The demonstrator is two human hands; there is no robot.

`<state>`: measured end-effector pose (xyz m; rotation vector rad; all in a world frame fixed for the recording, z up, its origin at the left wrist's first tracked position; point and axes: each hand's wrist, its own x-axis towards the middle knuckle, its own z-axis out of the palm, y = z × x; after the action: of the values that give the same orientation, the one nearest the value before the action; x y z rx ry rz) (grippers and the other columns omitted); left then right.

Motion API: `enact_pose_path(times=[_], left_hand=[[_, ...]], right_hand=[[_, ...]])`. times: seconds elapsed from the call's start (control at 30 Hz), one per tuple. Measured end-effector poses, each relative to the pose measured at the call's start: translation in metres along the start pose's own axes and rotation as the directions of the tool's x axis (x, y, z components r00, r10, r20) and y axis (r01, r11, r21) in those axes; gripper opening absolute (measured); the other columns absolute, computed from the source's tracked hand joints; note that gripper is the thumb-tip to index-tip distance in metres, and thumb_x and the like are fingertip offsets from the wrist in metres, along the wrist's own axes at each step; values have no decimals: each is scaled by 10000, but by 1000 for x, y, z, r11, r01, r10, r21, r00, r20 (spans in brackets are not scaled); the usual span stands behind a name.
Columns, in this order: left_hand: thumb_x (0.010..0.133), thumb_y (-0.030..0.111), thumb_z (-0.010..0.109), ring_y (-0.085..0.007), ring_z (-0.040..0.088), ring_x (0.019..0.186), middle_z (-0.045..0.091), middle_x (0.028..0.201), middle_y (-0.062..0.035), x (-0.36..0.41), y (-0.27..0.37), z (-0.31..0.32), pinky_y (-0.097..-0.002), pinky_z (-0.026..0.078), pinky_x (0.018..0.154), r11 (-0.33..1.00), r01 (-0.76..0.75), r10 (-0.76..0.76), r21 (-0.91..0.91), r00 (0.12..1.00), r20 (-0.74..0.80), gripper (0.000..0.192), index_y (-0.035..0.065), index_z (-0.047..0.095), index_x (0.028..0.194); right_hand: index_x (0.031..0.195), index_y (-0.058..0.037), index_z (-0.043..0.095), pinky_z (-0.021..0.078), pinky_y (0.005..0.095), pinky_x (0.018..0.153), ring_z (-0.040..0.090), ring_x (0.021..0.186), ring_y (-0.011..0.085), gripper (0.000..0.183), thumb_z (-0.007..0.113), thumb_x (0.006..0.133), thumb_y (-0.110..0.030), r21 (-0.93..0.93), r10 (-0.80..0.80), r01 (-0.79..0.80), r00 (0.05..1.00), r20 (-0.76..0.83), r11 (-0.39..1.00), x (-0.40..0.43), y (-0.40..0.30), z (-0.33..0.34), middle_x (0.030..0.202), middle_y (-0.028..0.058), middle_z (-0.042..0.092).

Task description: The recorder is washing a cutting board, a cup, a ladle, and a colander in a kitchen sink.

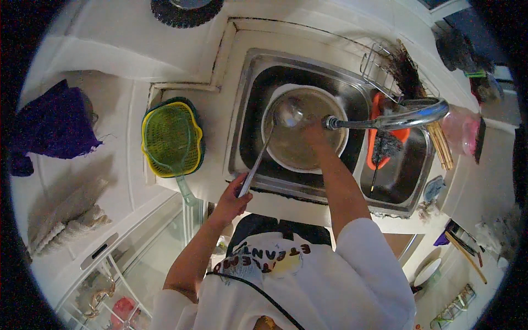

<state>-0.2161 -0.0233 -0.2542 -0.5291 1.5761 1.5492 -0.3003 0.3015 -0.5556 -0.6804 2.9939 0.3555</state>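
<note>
My left hand (234, 200) is closed around the handle of a long-handled metal ladle (256, 165), whose far end reaches into a round basin (288, 165) of cloudy water. The basin sits in the larger bowl of a stainless steel sink (247, 111). My right hand (315, 132) is in the basin, partly under the water and beside the faucet spout (371, 123); its fingers are blurred, so whether it holds anything cannot be told. Near the ladle's end a pale round shape shows in the water.
Nested green and yellow plastic baskets (171, 140) with a green handle stand left of the sink. The smaller bowl at right holds an orange plastic basket (373, 152) and a dark scouring pad (386, 148). Behind the faucet are a wire rack (377, 70) and a bundled-twig brush (404, 70).
</note>
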Motion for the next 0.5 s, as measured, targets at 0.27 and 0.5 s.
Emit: enact_pose_path(times=[0.27, 0.5], left_hand=[[804, 70, 571, -84, 401, 459, 470, 721, -33, 25, -18, 3, -218, 300, 384, 966, 165, -143, -199, 983, 118, 611, 116, 273, 1335], [849, 138, 544, -92, 383, 450, 469, 681, -44, 51, -8, 28, -211, 300, 391, 849, 310, -223, -429, 945, 241, 425, 123, 366, 1235]], right_hand=[[1124, -51, 449, 386, 450, 881, 468, 1034, 308, 392, 603, 784, -167, 984, 737, -169, 658, 153, -53, 34, -34, -119, 1118, 143, 482], [1038, -48, 524, 370, 471, 858, 436, 1051, 357, 376, 581, 771, -308, 472, 542, -609, 790, 287, 637, 42, -34, 5, 1096, 184, 491]])
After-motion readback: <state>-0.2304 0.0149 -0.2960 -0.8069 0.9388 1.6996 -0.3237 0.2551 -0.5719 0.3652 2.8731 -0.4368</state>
